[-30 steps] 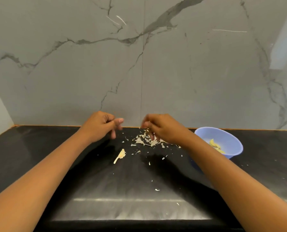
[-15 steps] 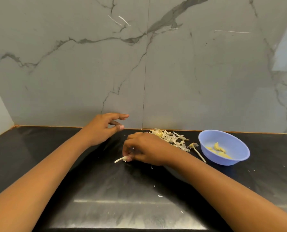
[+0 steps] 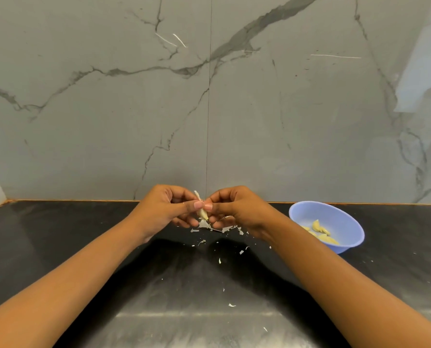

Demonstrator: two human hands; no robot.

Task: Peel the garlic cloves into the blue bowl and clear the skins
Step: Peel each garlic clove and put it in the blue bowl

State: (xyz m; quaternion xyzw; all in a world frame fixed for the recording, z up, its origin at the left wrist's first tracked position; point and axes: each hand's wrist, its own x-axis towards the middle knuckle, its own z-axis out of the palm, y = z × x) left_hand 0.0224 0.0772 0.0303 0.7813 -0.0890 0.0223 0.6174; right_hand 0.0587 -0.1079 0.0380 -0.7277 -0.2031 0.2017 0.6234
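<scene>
Where the polished black countertop fills the lower half of the frame, it meets a grey marble-veined wall along a thin orange seam. A vertical joint divides the wall panels at centre frame. The worktop shows pale reflections near the bottom edge.

Loose garlic skins lie scattered at centre frame, densest directly under the hands, with stray flakes trailing toward the lower centre.

The blue bowl stands on the worktop right of centre, near the wall and just beside the right forearm, apart from the skin pile. It holds several peeled cloves, gathered in the lower left of its interior.

Above the skins, both hands meet at centre frame. The left hand and the right hand each pinch one garlic clove between thumb and curled fingers, thumbnails nearly touching. The clove is held clear of the worktop, roughly upright, with a strip of skin standing up from its top.
</scene>
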